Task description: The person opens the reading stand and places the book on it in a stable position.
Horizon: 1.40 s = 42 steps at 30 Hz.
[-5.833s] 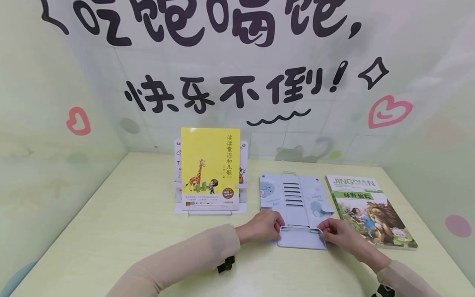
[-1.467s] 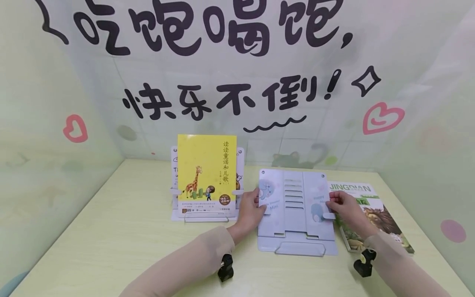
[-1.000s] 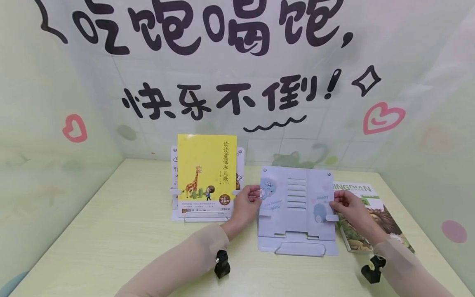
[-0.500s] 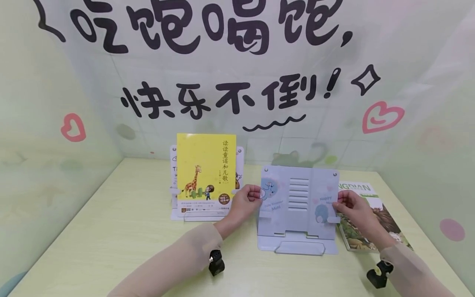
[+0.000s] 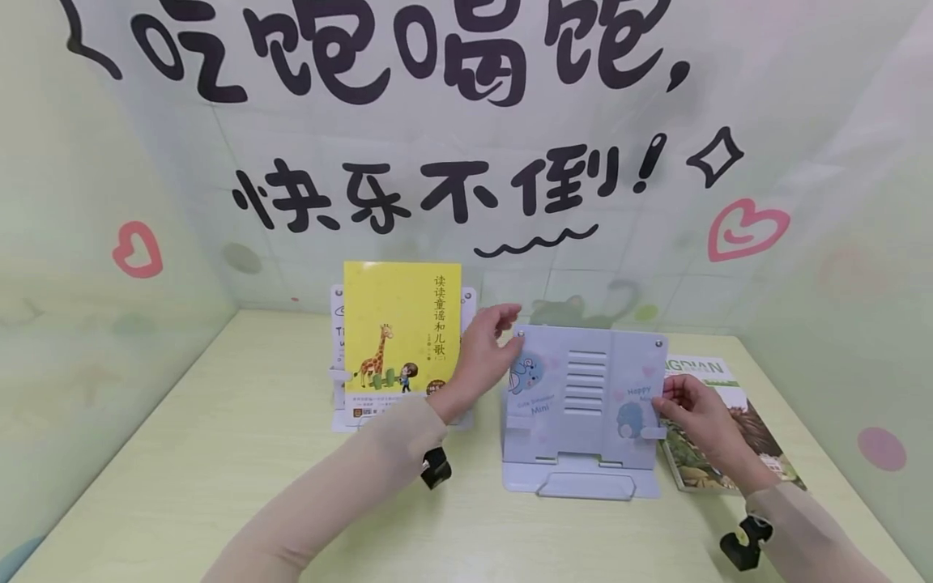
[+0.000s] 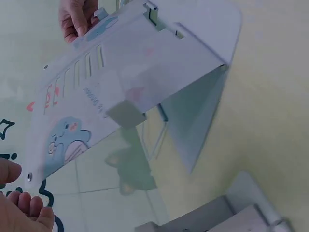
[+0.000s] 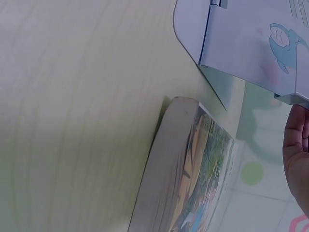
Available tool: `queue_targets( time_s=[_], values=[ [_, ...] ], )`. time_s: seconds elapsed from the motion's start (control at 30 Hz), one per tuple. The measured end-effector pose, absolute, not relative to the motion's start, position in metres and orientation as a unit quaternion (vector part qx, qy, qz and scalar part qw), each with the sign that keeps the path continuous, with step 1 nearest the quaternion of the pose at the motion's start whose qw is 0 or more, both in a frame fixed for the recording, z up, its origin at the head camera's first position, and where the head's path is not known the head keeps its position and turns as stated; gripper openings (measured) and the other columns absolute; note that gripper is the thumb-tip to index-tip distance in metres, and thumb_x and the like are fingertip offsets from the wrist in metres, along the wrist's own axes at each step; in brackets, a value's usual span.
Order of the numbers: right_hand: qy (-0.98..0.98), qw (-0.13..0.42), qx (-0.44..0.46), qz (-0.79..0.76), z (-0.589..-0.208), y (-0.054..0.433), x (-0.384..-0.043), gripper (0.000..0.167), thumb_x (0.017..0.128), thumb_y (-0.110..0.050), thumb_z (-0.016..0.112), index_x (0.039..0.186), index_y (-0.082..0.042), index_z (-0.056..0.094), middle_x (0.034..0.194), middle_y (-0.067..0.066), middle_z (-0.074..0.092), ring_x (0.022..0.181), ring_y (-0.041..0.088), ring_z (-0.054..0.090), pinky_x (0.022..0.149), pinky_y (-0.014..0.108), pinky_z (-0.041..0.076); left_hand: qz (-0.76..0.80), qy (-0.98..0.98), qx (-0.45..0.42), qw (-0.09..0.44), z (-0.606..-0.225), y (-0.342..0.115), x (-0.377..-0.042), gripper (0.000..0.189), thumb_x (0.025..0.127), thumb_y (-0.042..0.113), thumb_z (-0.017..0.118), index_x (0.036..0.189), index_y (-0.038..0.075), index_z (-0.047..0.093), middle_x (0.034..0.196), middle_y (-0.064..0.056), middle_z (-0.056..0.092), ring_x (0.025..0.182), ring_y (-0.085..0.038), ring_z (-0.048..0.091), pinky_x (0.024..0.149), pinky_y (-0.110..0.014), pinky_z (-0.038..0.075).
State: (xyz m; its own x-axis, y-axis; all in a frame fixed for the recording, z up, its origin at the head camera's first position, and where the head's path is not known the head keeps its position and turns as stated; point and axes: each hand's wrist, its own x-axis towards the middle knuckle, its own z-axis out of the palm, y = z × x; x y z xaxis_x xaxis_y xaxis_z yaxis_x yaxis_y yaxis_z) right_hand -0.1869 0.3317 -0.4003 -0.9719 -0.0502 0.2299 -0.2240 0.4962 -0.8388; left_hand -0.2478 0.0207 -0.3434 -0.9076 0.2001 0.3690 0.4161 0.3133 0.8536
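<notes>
A pale blue metal book stand (image 5: 586, 433) with cartoon elephants stands on the table, its slotted panel tilted back and a wire ledge at its front. At the panel's right edge, my right hand (image 5: 703, 413) pinches it between thumb and fingers. My left hand (image 5: 484, 348) is beside the panel's upper left corner, thumb and fingers apart, holding nothing. In the left wrist view, a small gap shows between the left hand (image 6: 21, 215) and that corner. The right wrist view shows the right hand (image 7: 297, 154) by the side clip; its fingertips are partly hidden.
A yellow book (image 5: 401, 324) rests upright on a white book stand (image 5: 338, 340) at left, partly behind my left arm. A thick paperback (image 5: 710, 470) lies flat at right, partly under my right hand's line of sight. Printed walls (image 5: 182, 162) enclose the table (image 5: 240, 437).
The stand's panel has been raised from lying low to a tilted upright position. In the last half second, my left hand let go of the left edge and moved up; the right stays.
</notes>
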Motion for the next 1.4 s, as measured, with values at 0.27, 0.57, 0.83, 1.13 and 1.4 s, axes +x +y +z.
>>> queue_targets(
  time_s=[0.27,0.57,0.83,1.13,1.4],
  values=[
    [-0.864,0.095,0.075,0.489,-0.399,0.333,-0.183,0.02,0.093,-0.005,0.057,0.103,0.01,0.048,0.084,-0.003,0.052,0.071,0.004,0.049,0.058,0.021,0.048,-0.399,-0.862,-0.295,0.104,-0.314,0.06,-0.251,0.037,0.091,0.012,0.061,0.127,0.008,0.056,0.125,-0.004,0.059,0.115,-0.016,0.054,0.097,-0.024,0.044],
    [-0.874,0.088,0.071,0.472,-0.402,0.327,-0.173,0.02,0.093,-0.009,0.058,0.101,0.007,0.049,0.085,0.004,0.052,0.071,0.005,0.05,0.061,0.024,0.052,-0.309,-0.883,-0.342,0.094,-0.311,0.093,-0.254,0.028,0.09,0.014,0.063,0.117,0.007,0.065,0.114,-0.002,0.067,0.106,-0.013,0.06,0.089,-0.019,0.046],
    [-0.891,0.128,0.063,0.432,-0.4,0.323,-0.163,0.018,0.091,-0.007,0.06,0.1,0.005,0.05,0.084,0.004,0.053,0.069,0.004,0.047,0.056,0.019,0.045,-0.275,-0.893,-0.348,0.078,-0.311,0.107,-0.248,0.022,0.093,0.017,0.06,0.112,0.014,0.068,0.112,0.002,0.068,0.106,-0.009,0.06,0.09,-0.017,0.046],
    [-0.873,0.136,0.061,0.465,-0.405,0.317,-0.154,0.016,0.09,-0.002,0.06,0.098,0.007,0.049,0.081,-0.001,0.052,0.068,0.004,0.048,0.054,0.021,0.046,-0.272,-0.895,-0.343,0.088,-0.314,0.111,-0.25,0.013,0.092,0.015,0.061,0.101,0.015,0.07,0.099,0.003,0.068,0.088,-0.006,0.059,0.076,-0.013,0.046],
    [-0.865,0.158,0.077,0.47,-0.409,0.315,-0.151,0.014,0.088,0.003,0.061,0.094,0.007,0.049,0.078,-0.008,0.052,0.068,0.002,0.049,0.055,0.018,0.046,-0.272,-0.891,-0.352,0.085,-0.316,0.11,-0.252,0.011,0.092,0.019,0.061,0.097,0.017,0.071,0.092,0.006,0.067,0.082,-0.004,0.057,0.07,-0.012,0.043]
  ],
)
